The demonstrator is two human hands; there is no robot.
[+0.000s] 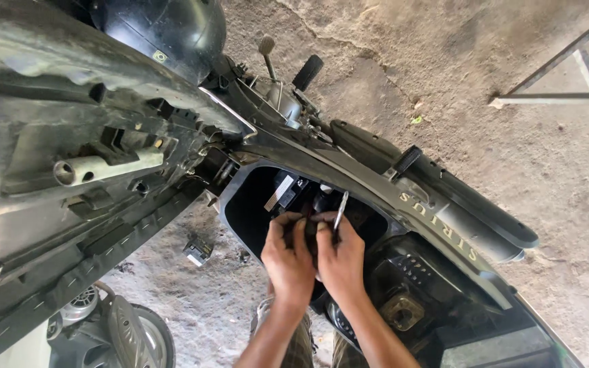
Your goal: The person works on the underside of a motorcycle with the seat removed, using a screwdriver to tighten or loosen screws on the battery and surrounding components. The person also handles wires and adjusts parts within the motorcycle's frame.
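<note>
1. Rough, cracked concrete floor (458,61) fills the background, with a pale painted line and a thin metal bar (557,99) at the far right.
2. At the left, the raised seat underside (69,170) of a motorbike takes up much of the view; it is grey, dusty plastic with ribs and a pale metal tube (103,167) fixed across it.
3. Below it, at the near left, part of another machine's wheel (148,334) shows, and a small dark box (199,249) lies on the floor near the bike.
4. At centre, the open under-seat compartment (250,211) is a dark hollow with small parts inside, too shadowed to make out.
5. The left hand (289,259) reaches into that hollow, its grip clenched on a dark part (310,228) at the compartment's edge; what the part is, I cannot tell.
6. The right hand (341,259) is just beside it, touching the left, and grasps a slim silvery tool (340,210) that stands up from the fingers, tilted slightly to the right.
7. To the right, the dark body panel (438,225) runs diagonally, with a folded footrest (407,160) above it and a kick lever (267,54) further off.
</note>
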